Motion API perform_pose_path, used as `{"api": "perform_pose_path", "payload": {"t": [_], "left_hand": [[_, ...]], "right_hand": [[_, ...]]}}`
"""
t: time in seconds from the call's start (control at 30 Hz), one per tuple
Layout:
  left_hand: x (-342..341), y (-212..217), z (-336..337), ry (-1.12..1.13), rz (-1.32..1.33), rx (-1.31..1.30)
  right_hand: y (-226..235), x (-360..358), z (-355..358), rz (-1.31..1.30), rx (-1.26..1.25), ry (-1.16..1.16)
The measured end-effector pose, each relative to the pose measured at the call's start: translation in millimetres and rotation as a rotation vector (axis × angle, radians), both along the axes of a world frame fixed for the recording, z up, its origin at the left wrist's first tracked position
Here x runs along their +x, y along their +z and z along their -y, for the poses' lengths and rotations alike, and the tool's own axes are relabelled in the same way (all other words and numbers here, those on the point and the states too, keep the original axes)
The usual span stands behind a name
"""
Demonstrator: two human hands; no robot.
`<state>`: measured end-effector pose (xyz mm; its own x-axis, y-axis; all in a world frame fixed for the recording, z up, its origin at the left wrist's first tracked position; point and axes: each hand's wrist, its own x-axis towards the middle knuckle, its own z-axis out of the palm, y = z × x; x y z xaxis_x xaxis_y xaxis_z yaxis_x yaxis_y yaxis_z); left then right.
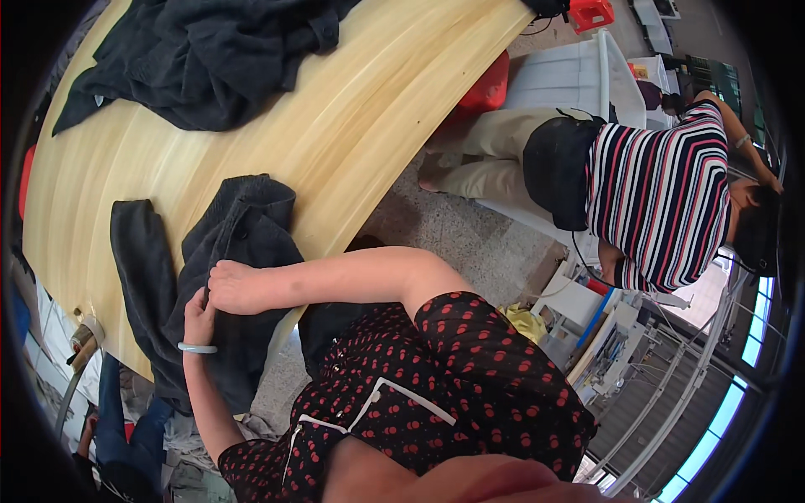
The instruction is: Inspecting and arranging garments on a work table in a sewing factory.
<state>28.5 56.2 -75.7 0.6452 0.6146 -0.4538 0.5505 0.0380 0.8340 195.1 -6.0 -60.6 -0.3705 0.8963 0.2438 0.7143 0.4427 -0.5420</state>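
A dark grey garment (pixel 141 260), a jacket or shirt with long sleeves and a button, lies over the near edge of the wooden table and hangs down toward my lap. My left hand (pixel 198 313), with a pale bangle on its wrist, pinches the garment's cloth. Right beside it, almost touching, my right hand (pixel 236 287) is closed at the same spot, its fingertips on the cloth. The exact bit between my fingers is too small to make out.
More dark garments (pixel 214 54) are heaped at the table's far side. The wooden table (pixel 335 142) has a curved-looking right edge. A person in a striped top (pixel 658 197) bends near a white bin (pixel 558 75). Another person in jeans (pixel 130 436) is at lower left.
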Motion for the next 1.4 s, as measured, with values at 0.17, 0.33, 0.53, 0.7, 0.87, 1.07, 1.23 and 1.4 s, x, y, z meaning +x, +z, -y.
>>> {"api": "perform_pose_path", "payload": {"t": [0.17, 0.33, 0.53, 0.7, 0.87, 1.07, 1.23, 1.4], "left_hand": [[-0.8, 0.7, -0.2, 0.03, -0.009, 0.083], [-14.1, 8.1, 8.6, 0.239, 0.059, -0.104], [-83.7, -15.7, 23.7, 0.507, 0.18, -0.199], [-40.0, 10.0, 32.9, 0.289, 0.088, 0.083], [-32.6, 30.7, 35.3, 0.052, -0.005, 0.247], [-11.4, 8.1, 49.2, 0.048, -0.009, 0.516], [6.0, -5.2, 59.3, 0.128, -0.071, 0.598], [23.1, -16.2, 60.8, 0.119, -0.055, 0.821]], "right_hand": [[2.3, -4.6, 1.9, 0.07, -0.041, 0.028], [2.1, -21.4, 4.0, -0.041, -0.026, -0.023], [15.9, -67.8, 7.2, -0.156, -0.041, -0.057], [16.3, -41.0, 17.5, -0.013, 0.195, -0.064], [14.4, -32.3, 20.8, 0.049, 0.196, -0.05], [2.7, -14.0, 22.2, 0.152, 0.034, -0.055], [0.1, -8.7, 23.4, 0.201, -0.029, -0.047], [-6.1, 5.8, 27.4, 0.279, 0.041, -0.04]]}}
